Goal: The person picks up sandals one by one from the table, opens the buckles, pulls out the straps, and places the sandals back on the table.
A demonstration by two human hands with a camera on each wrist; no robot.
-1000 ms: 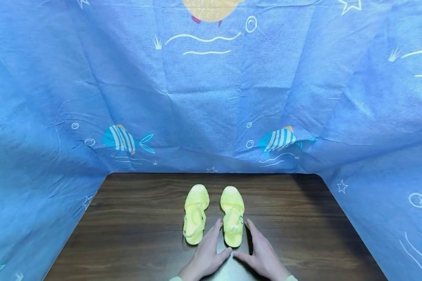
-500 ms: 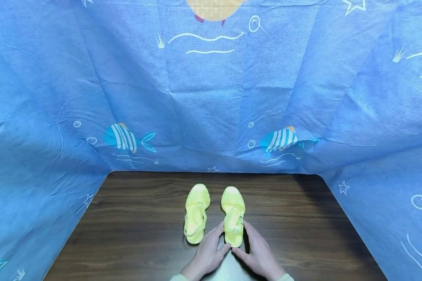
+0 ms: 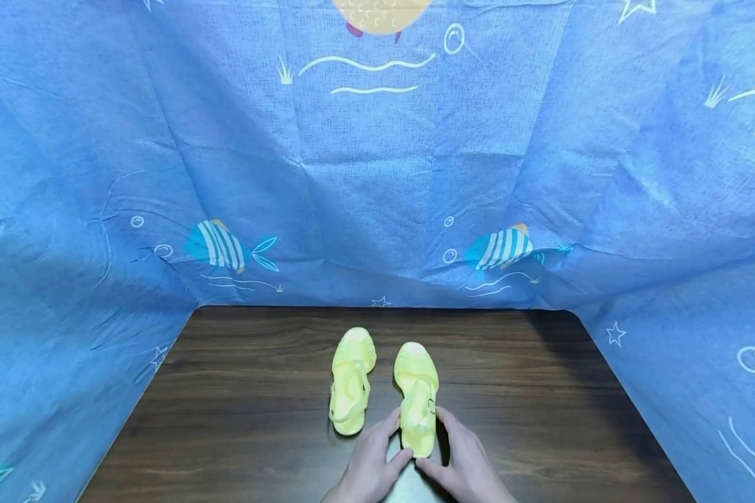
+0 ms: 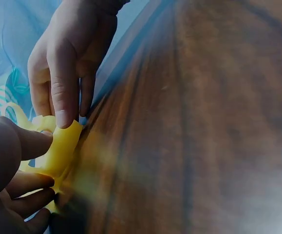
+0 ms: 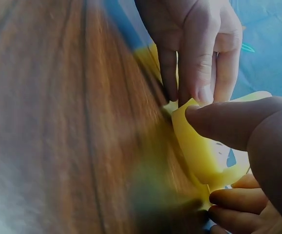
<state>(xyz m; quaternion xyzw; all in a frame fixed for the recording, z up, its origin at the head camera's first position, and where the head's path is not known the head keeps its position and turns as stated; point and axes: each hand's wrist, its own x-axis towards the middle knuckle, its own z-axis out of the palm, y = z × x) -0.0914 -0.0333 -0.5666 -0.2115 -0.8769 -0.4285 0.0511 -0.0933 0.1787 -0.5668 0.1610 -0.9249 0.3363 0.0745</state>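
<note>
Two pale yellow jelly-type sandals lie side by side on a dark wood table, toes pointing away, in the head view. Both my hands are at the heel end of the right sandal (image 3: 415, 367). My left hand (image 3: 370, 457) holds its left side, the thumb at the back of the heel. On the other side my right hand (image 3: 468, 457) grips it likewise, and the two thumbs nearly meet. Both wrist views show thumbs on the yellow heel (image 4: 65, 148) and fingers along its sides. The left sandal (image 3: 354, 360) stands untouched, buckle strap around its heel.
The wood table (image 3: 239, 391) carries both sandals, with bare surface to either side. Behind it and at both sides hangs a blue cloth (image 3: 377, 175) printed with fish, stars and waves.
My hands have closed in on the right sandal's heel from both sides. That sandal has slid a little toward me, out of line with the left one, which has stayed put.
</note>
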